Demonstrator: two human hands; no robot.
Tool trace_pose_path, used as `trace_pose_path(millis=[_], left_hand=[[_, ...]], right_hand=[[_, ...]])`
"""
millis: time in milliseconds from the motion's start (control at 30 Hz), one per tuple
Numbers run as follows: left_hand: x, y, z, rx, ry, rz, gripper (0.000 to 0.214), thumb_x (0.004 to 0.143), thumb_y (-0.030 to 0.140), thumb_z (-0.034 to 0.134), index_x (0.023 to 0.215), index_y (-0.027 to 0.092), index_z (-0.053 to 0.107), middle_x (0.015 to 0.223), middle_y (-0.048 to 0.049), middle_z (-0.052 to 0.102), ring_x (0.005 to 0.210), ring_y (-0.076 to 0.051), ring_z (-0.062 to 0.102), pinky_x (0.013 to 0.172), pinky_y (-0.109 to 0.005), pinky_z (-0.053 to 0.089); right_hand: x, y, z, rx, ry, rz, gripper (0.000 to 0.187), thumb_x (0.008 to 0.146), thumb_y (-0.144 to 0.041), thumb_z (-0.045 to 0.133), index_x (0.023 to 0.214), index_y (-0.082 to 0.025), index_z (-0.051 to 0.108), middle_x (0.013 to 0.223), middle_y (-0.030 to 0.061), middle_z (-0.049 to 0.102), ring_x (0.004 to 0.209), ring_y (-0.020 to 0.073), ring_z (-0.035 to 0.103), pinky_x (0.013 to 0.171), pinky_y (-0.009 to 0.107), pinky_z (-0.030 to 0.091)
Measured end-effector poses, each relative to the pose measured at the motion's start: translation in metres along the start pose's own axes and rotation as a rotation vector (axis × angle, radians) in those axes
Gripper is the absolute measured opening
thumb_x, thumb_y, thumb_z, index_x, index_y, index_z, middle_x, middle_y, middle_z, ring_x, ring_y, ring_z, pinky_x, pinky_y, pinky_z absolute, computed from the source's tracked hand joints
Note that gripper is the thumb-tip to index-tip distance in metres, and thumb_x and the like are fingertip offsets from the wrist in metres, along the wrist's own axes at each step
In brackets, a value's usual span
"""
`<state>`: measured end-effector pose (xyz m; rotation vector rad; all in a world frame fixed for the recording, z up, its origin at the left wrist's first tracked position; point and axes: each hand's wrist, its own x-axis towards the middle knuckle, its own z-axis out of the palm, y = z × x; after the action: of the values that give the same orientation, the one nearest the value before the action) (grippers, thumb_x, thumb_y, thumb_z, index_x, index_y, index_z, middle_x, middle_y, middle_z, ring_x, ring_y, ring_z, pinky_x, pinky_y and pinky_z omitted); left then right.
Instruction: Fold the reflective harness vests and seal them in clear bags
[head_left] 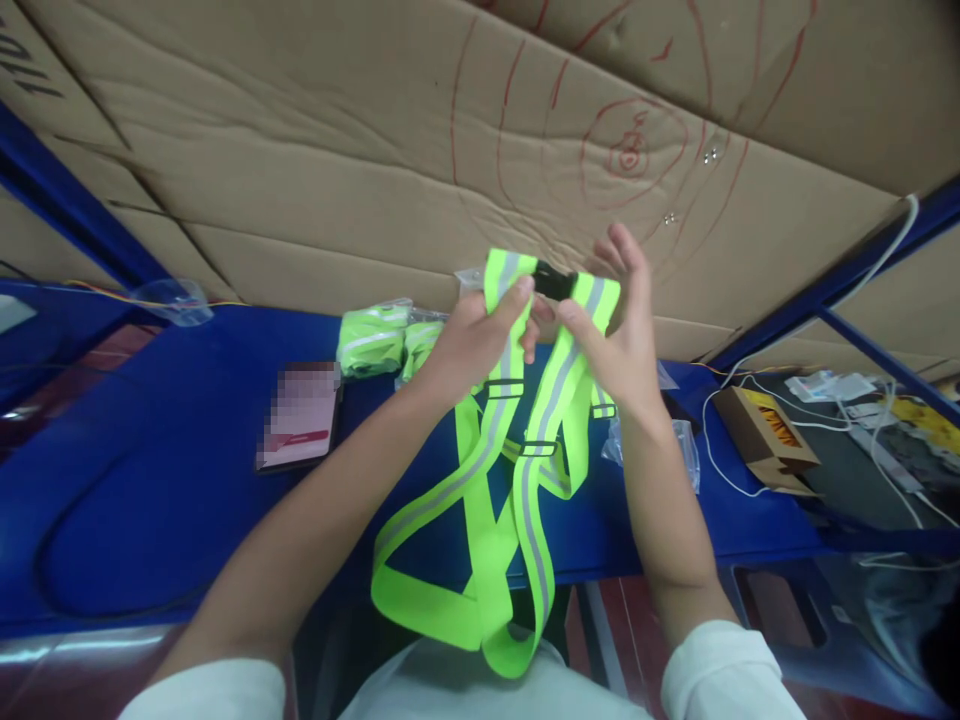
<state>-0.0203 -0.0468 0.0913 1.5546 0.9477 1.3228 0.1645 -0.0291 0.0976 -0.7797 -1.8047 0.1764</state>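
- Closest to me, along the bottom edge, are the pale shirt (480, 690) and its sleeves (731, 670).
- Just beyond it I have the harness (491, 560), hanging from both hands in front of the desk's near edge, its lowest loops against or just above the shirt.
- It is vivid yellow-green webbing with a silver-grey stripe down the middle of the outer face; the inner face shows plain green. The straps cross and fold below the hands.
- Black sliders (538, 449) sit on the straps, and a black buckle (553, 280) joins the two upper ends.
- My left hand (489, 335) has its grip pinching the strap left of the buckle, thumb in front.
- My right hand (626, 345) has its grip on the strap right of the buckle, between thumb and fingers, with the upper fingers lifted away.
- Behind lies the blue desk (150, 450), with a phone (300, 415) to the left, its screen partly pixelated.
- Further back I see green bundles (373, 340) in clear wrapping; a clear plastic bag (686, 455) and an open carton (765, 435) are to the right.
- Farthest is the cardboard wall (300, 150), with red curved lines drawn on it.
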Motion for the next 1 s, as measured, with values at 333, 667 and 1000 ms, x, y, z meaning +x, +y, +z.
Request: trace_pose_path(millis=[333, 667, 1000], left_hand=[[0.005, -0.003, -0.01, -0.037, -0.107, -0.135, 0.056, 0.097, 0.07, 0.058, 0.09, 0.017, 0.076, 0.077, -0.0076, 0.076, 0.073, -0.022, 0.073, 0.084, -0.038, 0.06], [0.008, -0.013, -0.013, 0.074, -0.02, 0.032, 0.044, 0.091, 0.058, 0.075, 0.115, 0.022, 0.078, 0.115, -0.0058, 0.08, 0.113, -0.027, 0.073, 0.103, -0.038, 0.057], [0.005, -0.026, -0.016, -0.058, -0.063, -0.162, 0.048, 0.073, 0.044, 0.093, 0.115, 0.026, 0.077, 0.136, -0.0057, 0.074, 0.135, -0.033, 0.064, 0.116, -0.048, 0.052]], right_hand=[[-0.005, 0.024, 0.007, 0.384, -0.165, 0.411, 0.046, 0.094, -0.063, 0.068, 0.121, -0.026, 0.065, 0.109, 0.0077, 0.078, 0.095, 0.024, 0.076, 0.076, 0.038, 0.064], [-0.003, 0.018, 0.014, 0.464, -0.232, 0.396, 0.06, 0.101, -0.055, 0.055, 0.156, -0.032, 0.047, 0.127, 0.009, 0.075, 0.115, 0.0266, 0.073, 0.1, 0.05, 0.06], [0.0, 0.008, 0.011, 0.078, -0.243, 0.175, 0.056, 0.103, -0.06, 0.055, 0.152, -0.034, 0.05, 0.15, 0.0065, 0.063, 0.131, 0.0239, 0.065, 0.108, 0.044, 0.056]])
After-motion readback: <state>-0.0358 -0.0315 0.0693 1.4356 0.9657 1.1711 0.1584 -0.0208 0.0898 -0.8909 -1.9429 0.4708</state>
